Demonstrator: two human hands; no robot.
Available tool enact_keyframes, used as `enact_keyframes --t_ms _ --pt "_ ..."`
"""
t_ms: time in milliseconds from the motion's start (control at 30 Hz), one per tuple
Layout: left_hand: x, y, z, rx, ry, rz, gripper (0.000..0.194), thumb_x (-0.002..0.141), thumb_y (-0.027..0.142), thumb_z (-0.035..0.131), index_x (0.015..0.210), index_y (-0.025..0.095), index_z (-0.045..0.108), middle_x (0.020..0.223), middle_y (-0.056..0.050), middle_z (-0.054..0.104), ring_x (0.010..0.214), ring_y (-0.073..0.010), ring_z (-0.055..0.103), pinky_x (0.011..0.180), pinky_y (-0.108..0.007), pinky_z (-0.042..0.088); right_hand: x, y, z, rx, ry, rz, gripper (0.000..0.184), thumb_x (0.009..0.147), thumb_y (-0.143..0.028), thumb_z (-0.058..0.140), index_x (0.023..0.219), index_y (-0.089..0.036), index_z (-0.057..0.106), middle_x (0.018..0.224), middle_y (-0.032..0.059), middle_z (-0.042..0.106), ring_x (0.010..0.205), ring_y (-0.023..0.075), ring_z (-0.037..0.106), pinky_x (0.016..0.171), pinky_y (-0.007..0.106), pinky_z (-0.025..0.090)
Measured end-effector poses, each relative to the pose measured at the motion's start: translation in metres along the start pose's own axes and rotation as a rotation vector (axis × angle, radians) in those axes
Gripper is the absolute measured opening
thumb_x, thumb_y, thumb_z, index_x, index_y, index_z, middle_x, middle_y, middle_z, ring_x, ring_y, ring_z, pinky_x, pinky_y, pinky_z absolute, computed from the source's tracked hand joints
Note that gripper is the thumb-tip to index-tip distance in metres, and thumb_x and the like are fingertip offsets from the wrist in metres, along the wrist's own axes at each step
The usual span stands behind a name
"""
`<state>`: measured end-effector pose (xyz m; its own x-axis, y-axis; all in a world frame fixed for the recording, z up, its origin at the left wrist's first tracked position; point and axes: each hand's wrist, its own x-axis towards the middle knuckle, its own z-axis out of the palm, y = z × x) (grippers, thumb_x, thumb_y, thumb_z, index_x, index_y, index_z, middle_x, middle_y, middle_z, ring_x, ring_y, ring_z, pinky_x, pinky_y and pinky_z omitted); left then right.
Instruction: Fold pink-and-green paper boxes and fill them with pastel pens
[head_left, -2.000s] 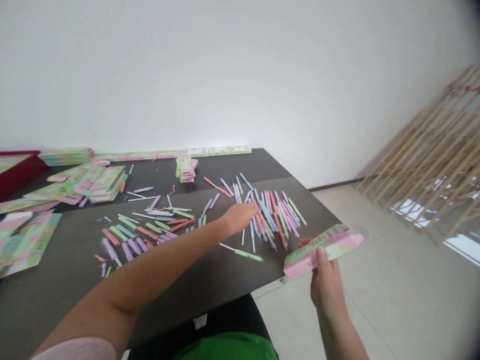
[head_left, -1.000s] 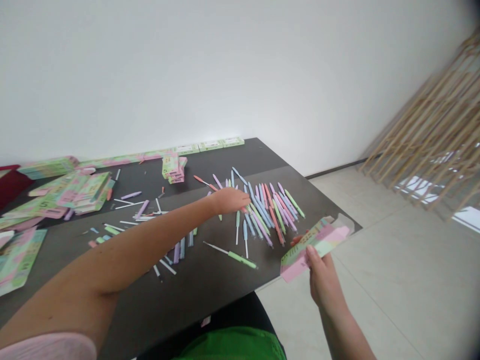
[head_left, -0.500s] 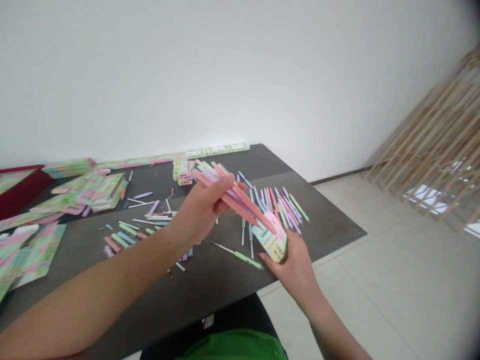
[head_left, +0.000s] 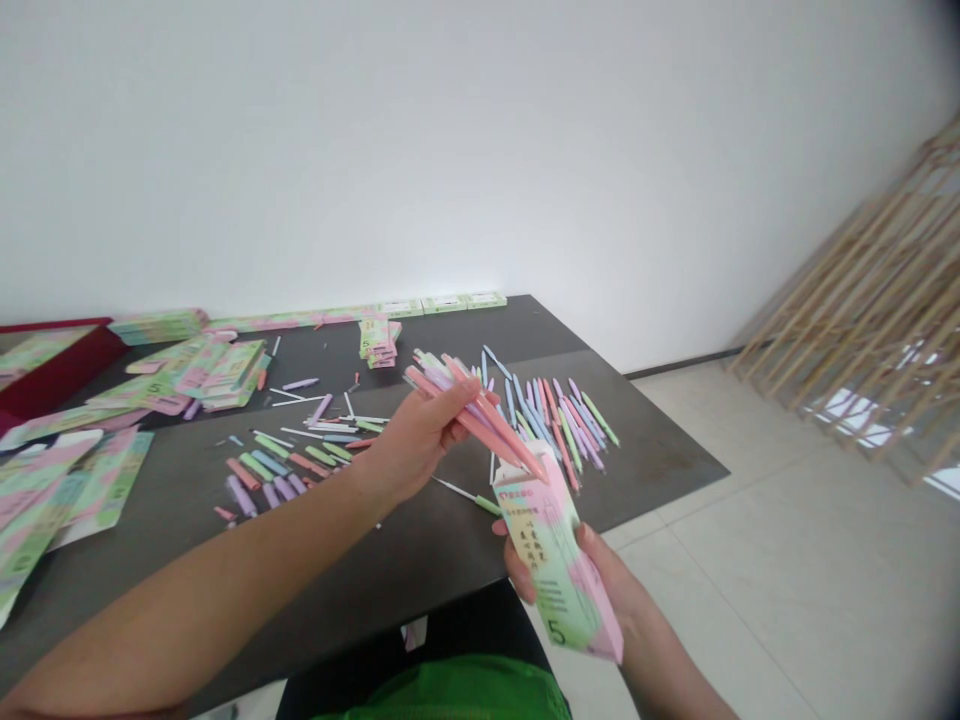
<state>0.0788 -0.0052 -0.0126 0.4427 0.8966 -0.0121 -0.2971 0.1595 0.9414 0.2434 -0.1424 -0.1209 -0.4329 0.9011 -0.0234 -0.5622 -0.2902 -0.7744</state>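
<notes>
My left hand (head_left: 424,440) is closed round a bundle of pens (head_left: 491,425), mostly pink with some purple and green among them. Their lower ends meet the open top of a pastel pink-and-green pen box (head_left: 551,560); how deep the tips reach is hard to make out. The box is tilted, printed with dark characters and a "5", and my right hand (head_left: 592,570) grips it from below and the side. Just beyond the box lies a spread of pink, blue, green and purple pens (head_left: 566,420). A green pen part with a thin white refill (head_left: 476,498) lies beside the box.
Loose pen barrels (head_left: 274,470) and white refills lie left on the dark table (head_left: 360,570). Flat cartons (head_left: 82,490), stacked boxes (head_left: 379,342) and a red-edged container (head_left: 67,360) stand farther off. A row of boxes (head_left: 442,303) lines the wall. Wooden slats (head_left: 870,300) lean at right.
My right hand has turned the box, bringing its printed long face into view and its open top up to the pens. The bundle has moved slightly down and right in my left hand.
</notes>
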Motion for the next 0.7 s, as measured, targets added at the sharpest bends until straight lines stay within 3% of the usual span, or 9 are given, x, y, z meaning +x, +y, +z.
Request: enact_keyframes --t_ms 267,567,700 --pt "0.000 -0.008 -0.005 0.210 -0.036 0.028 0.031 0.078 0.045 0.069 0.079 0.015 0.070 0.073 -0.002 0.066 0.058 -0.0078 0.052 0.052 -0.017 0.040 -0.002 0.010 -0.010 0.183 -0.179 0.023 0.085 0.078 -0.078 0.044 0.125 -0.008 0.056 0.071 0.0038 0.050 0.057 0.0131 0.044 0.056 0.027 0.035" --pt "0.005 -0.010 -0.013 0.298 -0.023 0.103 0.031 0.080 0.045 0.066 0.081 0.014 0.071 0.070 -0.002 0.067 0.052 -0.0065 0.045 0.049 -0.018 0.032 -0.004 0.010 -0.015 0.157 -0.210 0.039 0.088 0.077 -0.079 0.045 0.124 -0.006 0.058 0.070 0.0044 0.053 0.056 0.0132 0.047 0.054 0.026 0.035" --pt "-0.001 -0.010 -0.006 0.296 0.002 0.089 0.031 0.078 0.044 0.068 0.085 0.015 0.072 0.078 -0.003 0.071 0.060 -0.0106 0.056 0.054 -0.020 0.039 -0.004 0.012 -0.017 0.171 -0.204 0.056 0.089 0.075 -0.080 0.046 0.124 -0.007 0.058 0.070 0.0042 0.053 0.055 0.0130 0.047 0.054 0.026 0.036"
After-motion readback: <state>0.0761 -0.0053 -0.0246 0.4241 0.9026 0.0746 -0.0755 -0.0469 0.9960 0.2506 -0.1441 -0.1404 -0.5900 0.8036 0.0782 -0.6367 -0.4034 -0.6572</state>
